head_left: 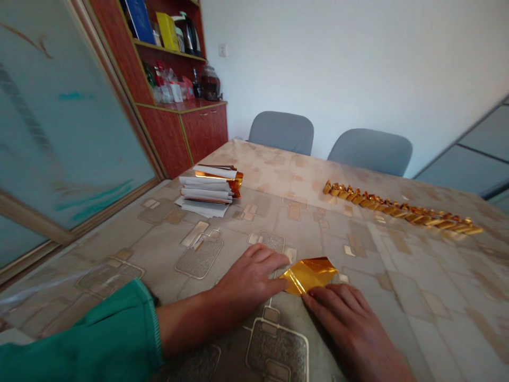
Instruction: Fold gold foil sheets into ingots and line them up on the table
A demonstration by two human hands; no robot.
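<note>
A folded sheet of gold foil paper (310, 275) lies on the patterned table in front of me, its ends drawn to points. My left hand (254, 276) pinches the left point between thumb and fingers. Along the near edge, my right hand (345, 313) presses on the paper with its fingers together; its thumb is hidden. Beyond my left hand sits a stack of folded paper (207, 191), white on the outside with gold foil showing at its right side. A long row of folded gold foil pieces (397, 209) stands toward the far right.
The table (278, 175) has a patterned cover under a clear sheet. Two grey chairs (282, 131) stand at its far edge. At the left are a frosted sliding door (71, 116) and a red-brown cabinet (202, 132) holding bottles, a kettle and a jar.
</note>
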